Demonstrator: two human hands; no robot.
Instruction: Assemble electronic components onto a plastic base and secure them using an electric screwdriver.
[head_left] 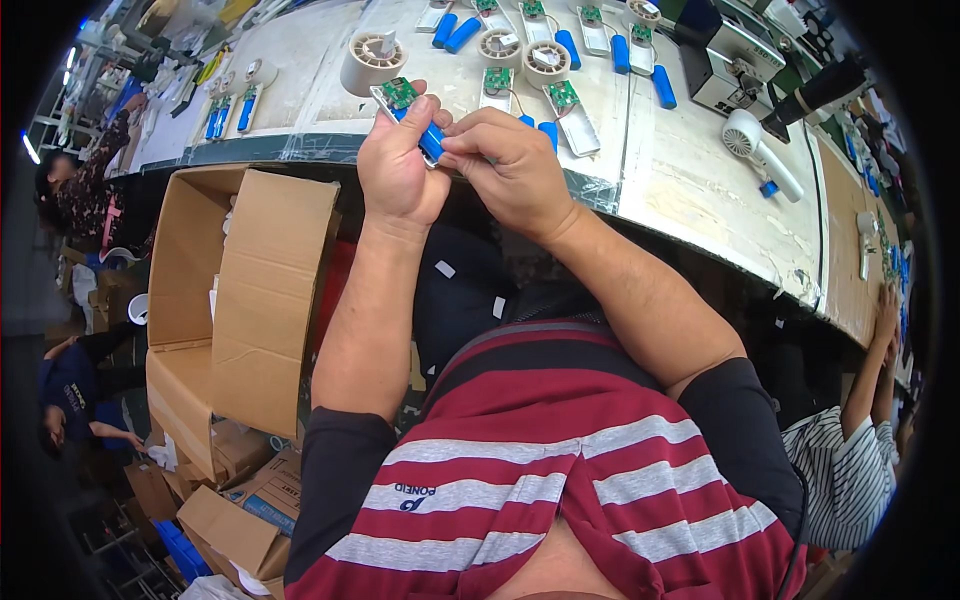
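Observation:
My left hand (393, 172) is closed round an opened white fan handle casing, its thumb lying along the top. In the casing sit a green circuit board (400, 92) at the far end and a blue cylindrical battery (432, 142) toward me. The fingers of my right hand (515, 170) are pinched together at the battery's near end; what lies between the fingertips is hidden. Beyond my hands, on the bench, are more open casings, such as one with a circuit board (564, 95), and loose blue batteries (621, 54).
A white roll (373, 64) stands on the bench (690, 170) beyond my left hand. To the right lies a white handheld fan (765, 155) near a black machine (725, 65). An open cardboard box (270, 290) stands below left. Another person's hand (887, 312) is at the far right.

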